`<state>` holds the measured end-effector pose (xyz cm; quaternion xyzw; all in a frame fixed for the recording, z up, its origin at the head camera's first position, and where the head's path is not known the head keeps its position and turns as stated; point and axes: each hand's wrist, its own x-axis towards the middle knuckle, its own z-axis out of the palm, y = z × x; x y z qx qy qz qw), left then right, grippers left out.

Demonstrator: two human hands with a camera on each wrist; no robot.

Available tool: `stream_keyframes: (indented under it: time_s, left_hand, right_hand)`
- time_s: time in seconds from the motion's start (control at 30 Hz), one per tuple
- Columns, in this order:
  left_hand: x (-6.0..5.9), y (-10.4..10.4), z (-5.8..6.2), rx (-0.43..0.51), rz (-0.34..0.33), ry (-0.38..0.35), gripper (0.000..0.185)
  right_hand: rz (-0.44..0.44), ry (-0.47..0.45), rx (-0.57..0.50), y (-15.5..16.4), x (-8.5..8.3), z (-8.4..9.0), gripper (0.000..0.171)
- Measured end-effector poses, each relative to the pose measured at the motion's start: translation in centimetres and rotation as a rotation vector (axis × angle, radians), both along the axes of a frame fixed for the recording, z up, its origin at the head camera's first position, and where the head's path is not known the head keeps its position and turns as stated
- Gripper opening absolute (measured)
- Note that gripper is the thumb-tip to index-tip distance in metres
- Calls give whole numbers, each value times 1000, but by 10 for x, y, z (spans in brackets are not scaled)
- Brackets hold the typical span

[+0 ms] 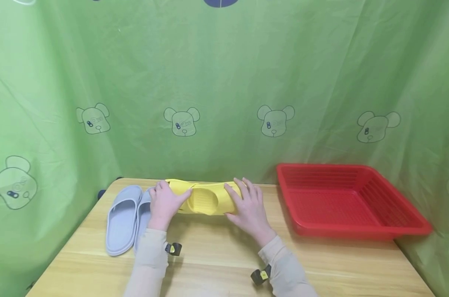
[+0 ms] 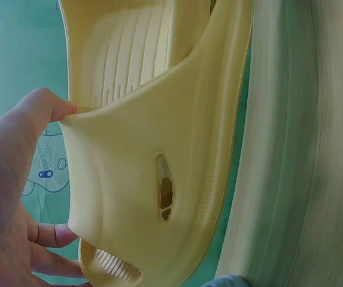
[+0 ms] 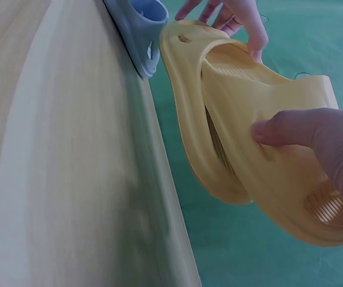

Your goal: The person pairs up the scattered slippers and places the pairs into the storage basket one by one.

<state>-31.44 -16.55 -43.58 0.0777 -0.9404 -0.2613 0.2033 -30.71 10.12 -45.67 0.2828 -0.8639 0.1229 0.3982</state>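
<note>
Fingers (image 1: 235, 190) of my right hand (image 1: 249, 210) are curling over one end of the yellow slippers (image 1: 204, 198), with the thumb pressing on the strap in the right wrist view, so I am gripping that end. Opposite them, the fingers (image 1: 161, 186) of my left hand (image 1: 165, 203) are wrapping the other end; in the left wrist view the thumb (image 2: 45, 104) is pinching the edge of the strap against the ribbed footbed. Between my two sets of fingers the pair is being held together, one slipper nested against the other, sideways and raised off the wooden table (image 1: 217, 264) near its far edge.

Just beyond my left fingers, to their outer side, a pair of pale blue slippers (image 1: 126, 218) is lying flat on the table, side by side and touching, toes pointing toward the backdrop. Well apart from my right fingers, on their outer side, a red plastic basket (image 1: 352, 222) is sitting on the table. Behind my fingertips a green curtain (image 1: 224, 90) printed with cartoon bears is hanging. My beige sleeves (image 1: 284, 264) are covering both forearms down to the wrists.
</note>
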Motion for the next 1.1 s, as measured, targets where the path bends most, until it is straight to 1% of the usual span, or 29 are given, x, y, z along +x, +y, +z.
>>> stream_keyframes:
  time_s: [0.13,0.2,0.33,0.43,0.57,0.67,0.73,0.87,1.0,1.1]
  left_hand:
    - [2,3,2,-32,-9,8,95]
    - [3,5,1,-51,-16,1,95]
    - [1,11,-4,-35,-33,-29,97]
    - [1,14,-8,-11,-31,-49,102]
    - [5,14,-10,-24,-12,-50,104]
    - [6,13,-9,-25,-7,-37,102]
    - [7,12,-8,-26,-7,-34,102]
    - [7,9,-7,-41,-6,-52,106]
    - [7,5,-7,-38,-4,-80,109]
    - [7,2,-8,-34,0,-95,109]
  right_hand:
    - [-2,-7,-10,-2,1,-2,92]
    - [-2,5,-36,-4,2,-3,86]
    - [11,25,-109,-4,3,-2,71]
    - [23,18,-129,-2,5,-1,69]
    - [36,-10,-107,1,7,-2,72]
    - [41,-19,-95,1,8,-2,72]
    - [49,-14,-93,1,8,-1,72]
    - [74,-11,-75,2,9,1,72]
    - [89,-23,-19,4,9,1,76]
    - [80,-55,36,5,8,0,85]
